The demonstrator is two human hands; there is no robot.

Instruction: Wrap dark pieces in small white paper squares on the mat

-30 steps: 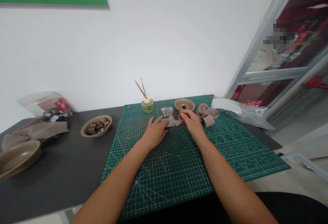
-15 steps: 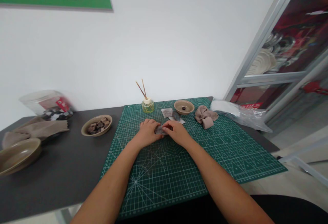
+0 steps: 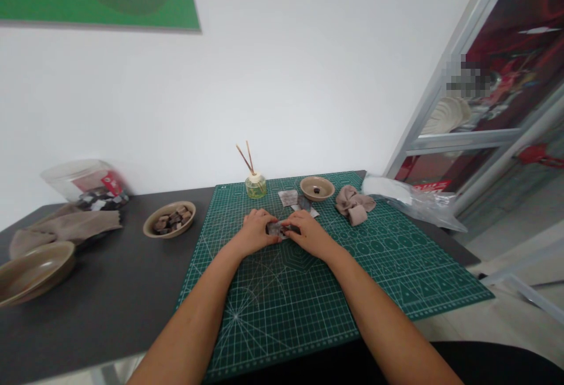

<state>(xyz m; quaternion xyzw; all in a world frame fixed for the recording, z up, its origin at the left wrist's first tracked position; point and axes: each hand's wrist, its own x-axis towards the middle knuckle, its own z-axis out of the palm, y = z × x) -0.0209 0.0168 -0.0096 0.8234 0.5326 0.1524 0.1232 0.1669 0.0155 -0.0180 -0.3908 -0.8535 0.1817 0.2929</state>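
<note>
Both my hands meet over the middle of the green cutting mat (image 3: 308,291). My left hand (image 3: 254,233) and my right hand (image 3: 308,233) pinch a small grey wrapped piece (image 3: 279,229) between their fingertips, from either side. Just behind them lie two more small wrappers (image 3: 288,197) and a dark piece (image 3: 304,202) on the mat. A small tan bowl (image 3: 316,188) with a dark lump in it stands beyond those.
A reed diffuser (image 3: 255,184) stands at the mat's far edge. A crumpled beige cloth (image 3: 352,203) and a plastic bag (image 3: 409,194) lie to the right. On the left are a bowl of brown chunks (image 3: 170,218), a plastic jar (image 3: 86,182), a beige cloth and a larger bowl (image 3: 33,270).
My right hand came back from beside the small bowl and my left slid in; both now hold the grey wrapped piece nearer to me on the mat.
</note>
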